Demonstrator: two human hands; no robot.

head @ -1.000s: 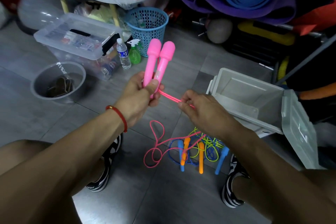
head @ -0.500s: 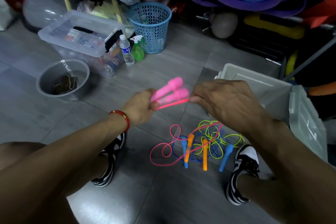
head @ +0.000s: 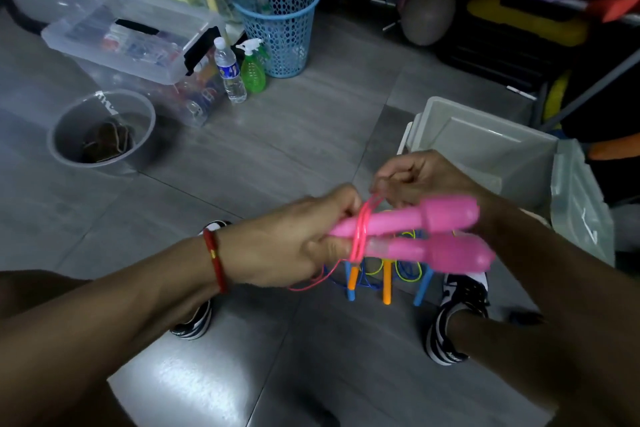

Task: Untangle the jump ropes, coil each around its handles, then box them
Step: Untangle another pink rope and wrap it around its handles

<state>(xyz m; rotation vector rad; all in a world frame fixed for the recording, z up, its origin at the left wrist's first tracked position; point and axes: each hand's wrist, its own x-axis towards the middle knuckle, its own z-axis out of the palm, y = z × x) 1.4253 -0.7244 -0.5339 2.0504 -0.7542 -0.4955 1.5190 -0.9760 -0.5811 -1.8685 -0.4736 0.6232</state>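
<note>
Left hand (head: 294, 246) grips paired pink handles (head: 415, 232) as spool; right hand (head: 419, 180) pinches pink cord (head: 362, 236), winding turns

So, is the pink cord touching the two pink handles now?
Touching. The head view shows the pink cord looped tightly around both pink handles, lying directly on their surface.

One head-worn view only, looking forward and steeply down; close over the left hand (head: 294, 246) and right hand (head: 422, 180); grey floor (head: 277, 149) beyond; clutter along the top edge.
</note>
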